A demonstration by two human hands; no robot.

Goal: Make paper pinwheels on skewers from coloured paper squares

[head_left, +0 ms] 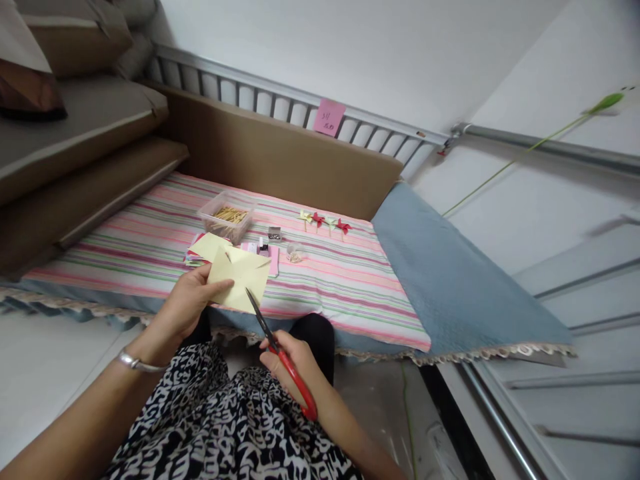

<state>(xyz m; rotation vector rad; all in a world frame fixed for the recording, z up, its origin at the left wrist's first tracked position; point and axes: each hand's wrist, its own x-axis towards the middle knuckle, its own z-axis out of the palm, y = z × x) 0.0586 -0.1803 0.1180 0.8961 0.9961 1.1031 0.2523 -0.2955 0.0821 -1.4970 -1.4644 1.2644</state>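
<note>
My left hand pinches a square of pale yellow paper between thumb and fingers. Slits run into the paper from its corners. Closed around the red handles of a pair of scissors is my right hand; the dark blades point up at the paper's lower right edge. Behind the paper lies a stack of coloured sheets, yellow on top. Close by are a pink pad and a small grey box of tiny metal pieces.
A clear plastic box of wooden sticks stands on the striped cloth. Several small paper pinwheels lie farther back, and a small clear container sits nearer. A brown board leans at the back; cushions are piled left.
</note>
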